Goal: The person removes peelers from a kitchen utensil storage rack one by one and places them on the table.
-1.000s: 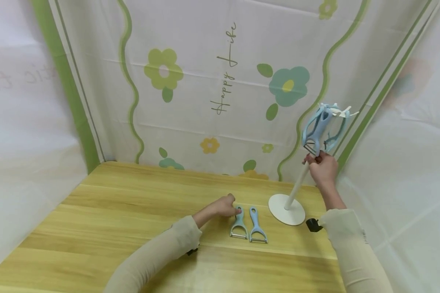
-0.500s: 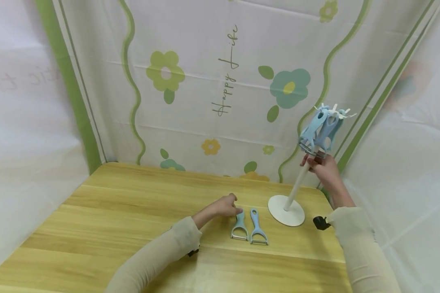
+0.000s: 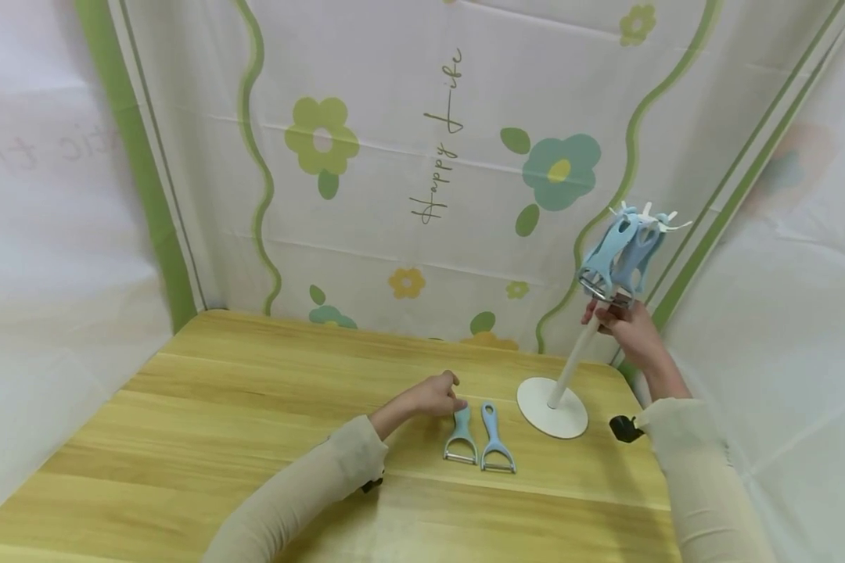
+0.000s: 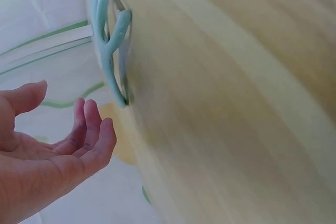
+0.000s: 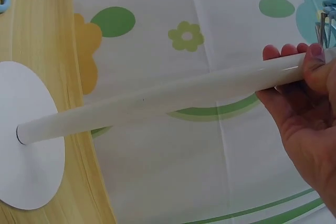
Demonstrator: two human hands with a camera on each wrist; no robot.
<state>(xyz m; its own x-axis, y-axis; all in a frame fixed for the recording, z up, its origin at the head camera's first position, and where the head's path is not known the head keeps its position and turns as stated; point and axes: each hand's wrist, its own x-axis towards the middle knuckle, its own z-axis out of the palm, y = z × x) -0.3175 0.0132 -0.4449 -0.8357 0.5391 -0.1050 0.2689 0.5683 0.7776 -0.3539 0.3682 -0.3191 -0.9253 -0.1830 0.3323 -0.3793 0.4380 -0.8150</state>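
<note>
Near the far right of the table, my right hand (image 3: 637,332) grips the upper pole (image 3: 573,361) of a white stand, fingers and thumb around it in the right wrist view. Several blue and teal Y-shaped peelers (image 3: 611,249) hang from the stand's hooks just above that hand. My left hand (image 3: 433,396) is beside the handle end of a teal peeler (image 3: 462,424) lying on the table, partly covering it. In the left wrist view the left fingers (image 4: 92,129) are loosely bent, apart from the peeler. A light blue peeler (image 3: 490,426) lies to the right of the teal one.
The stand's round white base (image 3: 535,407) sits on the wooden table (image 3: 253,391) near its right back edge. A flowered curtain (image 3: 366,211) rises behind the table, with white sheets at both sides.
The peelers on the stand have turned about the pole and hang closer together. My right hand has moved slightly down and right to the pole. The left hand has barely moved.
</note>
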